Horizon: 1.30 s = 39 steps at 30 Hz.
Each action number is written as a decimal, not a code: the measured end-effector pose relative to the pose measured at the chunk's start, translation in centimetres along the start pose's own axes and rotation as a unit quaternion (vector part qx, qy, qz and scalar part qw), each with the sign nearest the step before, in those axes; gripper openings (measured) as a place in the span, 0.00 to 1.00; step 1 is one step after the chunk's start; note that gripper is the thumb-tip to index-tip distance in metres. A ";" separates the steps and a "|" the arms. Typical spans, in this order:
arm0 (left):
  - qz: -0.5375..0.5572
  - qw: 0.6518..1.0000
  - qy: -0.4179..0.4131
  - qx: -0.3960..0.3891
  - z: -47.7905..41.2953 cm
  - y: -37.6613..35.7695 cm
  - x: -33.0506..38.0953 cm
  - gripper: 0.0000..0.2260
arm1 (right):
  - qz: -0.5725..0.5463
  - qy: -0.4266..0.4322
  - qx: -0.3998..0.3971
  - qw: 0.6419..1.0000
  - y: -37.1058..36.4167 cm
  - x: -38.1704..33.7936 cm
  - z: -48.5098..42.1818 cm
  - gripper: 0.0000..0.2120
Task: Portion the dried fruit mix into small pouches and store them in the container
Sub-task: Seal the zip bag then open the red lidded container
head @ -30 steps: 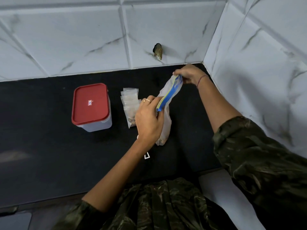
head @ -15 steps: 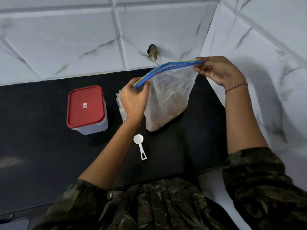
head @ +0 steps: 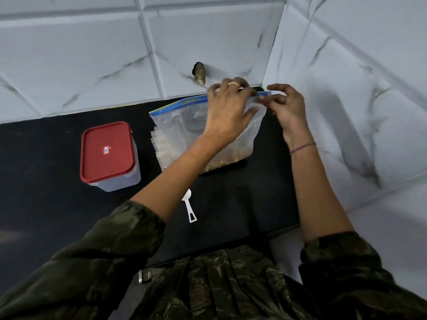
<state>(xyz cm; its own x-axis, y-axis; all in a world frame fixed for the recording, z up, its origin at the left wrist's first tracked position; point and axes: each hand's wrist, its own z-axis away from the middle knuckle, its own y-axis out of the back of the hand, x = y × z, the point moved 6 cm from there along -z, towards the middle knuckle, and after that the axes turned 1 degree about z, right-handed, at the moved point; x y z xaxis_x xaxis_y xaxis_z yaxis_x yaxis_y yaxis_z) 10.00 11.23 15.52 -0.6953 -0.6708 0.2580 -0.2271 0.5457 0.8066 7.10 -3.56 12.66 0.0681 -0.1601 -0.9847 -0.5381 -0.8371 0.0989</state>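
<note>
"Two hands on the fruit bag (head: 184, 121)?"
"Yes. Left hand (head: 227, 112) and right hand (head: 286, 109) both pinch its blue seal, fingers (head: 280, 87) curled."
"Where does it stand?"
"On the tabletop (head: 46, 204), right of the red-lidded container (head: 108, 155); pouches (head: 157, 144) between them."

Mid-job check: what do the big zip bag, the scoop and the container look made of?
Zip bag: thin clear plastic film, glossy and creased, contents showing through; blue zip strip. Scoop: white rigid plastic, probably, matte. Container: translucent plastic body, it seems, under a smooth red plastic lid.
</note>
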 end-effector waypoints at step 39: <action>0.133 0.980 -0.082 -0.125 -3.9 -1.1 0.0 0.12 | 0.081 -0.009 -0.033 0.996 -1.3 10.9 5.7 0.13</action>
<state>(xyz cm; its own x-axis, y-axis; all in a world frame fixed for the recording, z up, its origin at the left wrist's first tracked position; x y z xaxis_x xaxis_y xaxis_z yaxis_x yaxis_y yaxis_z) 12.87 8.72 16.72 -0.8124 -0.4203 0.4043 0.1365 0.5370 0.8325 3.76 -1.24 0.98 -0.0313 -0.2875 -0.9573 -0.4835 -0.8339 0.2663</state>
